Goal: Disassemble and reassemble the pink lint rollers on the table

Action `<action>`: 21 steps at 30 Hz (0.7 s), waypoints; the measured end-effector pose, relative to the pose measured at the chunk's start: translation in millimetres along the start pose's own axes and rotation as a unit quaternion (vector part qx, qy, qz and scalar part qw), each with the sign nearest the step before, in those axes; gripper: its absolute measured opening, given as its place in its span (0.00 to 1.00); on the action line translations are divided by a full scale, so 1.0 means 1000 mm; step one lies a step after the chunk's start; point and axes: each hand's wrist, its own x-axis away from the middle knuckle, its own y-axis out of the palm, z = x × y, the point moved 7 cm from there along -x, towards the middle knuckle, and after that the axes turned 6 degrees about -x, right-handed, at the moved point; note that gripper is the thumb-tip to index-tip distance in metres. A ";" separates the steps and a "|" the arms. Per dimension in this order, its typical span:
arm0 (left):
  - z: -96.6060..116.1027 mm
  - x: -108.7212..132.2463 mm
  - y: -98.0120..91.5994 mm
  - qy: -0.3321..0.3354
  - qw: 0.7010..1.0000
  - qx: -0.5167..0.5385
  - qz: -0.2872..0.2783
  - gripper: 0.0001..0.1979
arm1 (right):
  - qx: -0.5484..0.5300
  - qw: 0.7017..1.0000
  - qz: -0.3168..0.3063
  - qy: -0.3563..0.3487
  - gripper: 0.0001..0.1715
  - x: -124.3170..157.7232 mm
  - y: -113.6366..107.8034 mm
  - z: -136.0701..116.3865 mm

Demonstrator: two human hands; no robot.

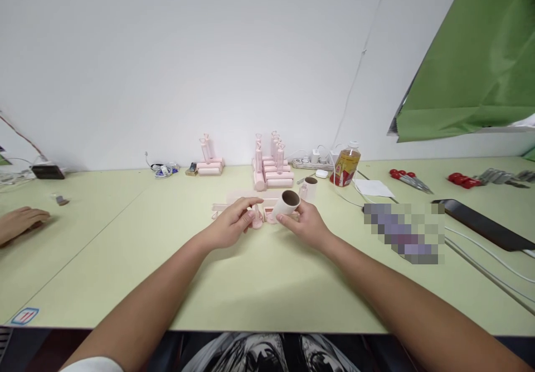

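Note:
In the head view, my right hand (308,226) is closed around a short white cardboard tube (279,207). The tube tilts so that its open brown-lined end faces up and toward me. To its left, my left hand (229,226) hovers low over the table with thumb and index finger apart. Small pale pink pieces (257,220) lie between the two hands, close to the left fingertips; their exact kind is too small to tell. A second cardboard tube (310,182) stands behind my right hand, beside a small clear pink piece (303,192).
Pink rollers (279,183) with upright clear pink tubes lie stacked by the wall; a smaller group (209,168) is to their left. A drink bottle (346,164), power strip (311,164), red-handled scissors (409,179) and black phone (480,221) lie right. Another person's hand (23,223) rests far left.

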 end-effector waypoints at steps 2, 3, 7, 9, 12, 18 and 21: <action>-0.002 -0.002 -0.002 -0.006 0.999 0.042 0.028 0.21 | -0.001 1.000 -0.014 0.001 0.17 0.000 0.002 -0.001; -0.003 -0.003 -0.003 -0.010 0.997 0.060 0.046 0.20 | 0.001 1.000 -0.025 0.003 0.17 0.000 0.003 -0.002; -0.009 -0.004 -0.006 -0.026 0.985 0.121 0.118 0.18 | 0.035 0.996 -0.083 0.008 0.16 0.000 0.010 -0.004; -0.012 -0.003 -0.007 -0.024 0.979 0.137 0.149 0.18 | 0.062 0.992 -0.107 0.001 0.15 0.001 0.013 -0.004; -0.011 0.000 -0.006 -0.001 0.975 0.128 0.182 0.16 | 0.104 0.986 -0.127 -0.005 0.15 0.002 0.016 -0.005; -0.006 0.004 0.000 0.046 0.976 0.095 0.192 0.12 | 0.135 0.980 -0.139 -0.033 0.17 0.001 0.017 -0.010; -0.004 0.004 0.001 0.048 0.976 0.079 0.198 0.12 | 0.137 0.978 -0.147 -0.055 0.20 0.000 0.016 -0.011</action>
